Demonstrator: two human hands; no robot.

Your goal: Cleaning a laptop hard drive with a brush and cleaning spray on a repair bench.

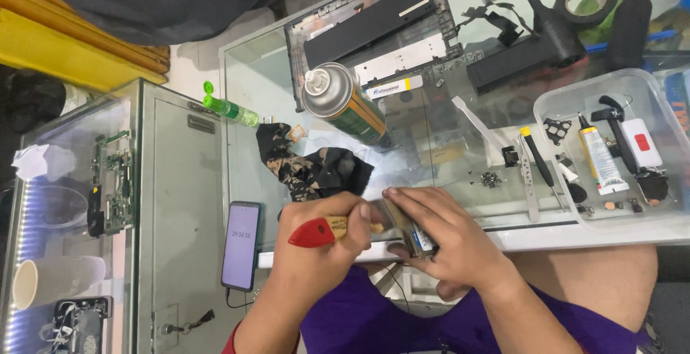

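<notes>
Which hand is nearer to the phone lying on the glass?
Left. The left hand, gripping the red-handled brush, is just right of the phone; the right hand is farther right.

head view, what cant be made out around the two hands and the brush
- Brush bristles: head view, hidden under the left hand.
- Small part in the right hand: mostly covered by fingers, kind unclear.
- Tiny screws on the glass: too small to count.
</notes>
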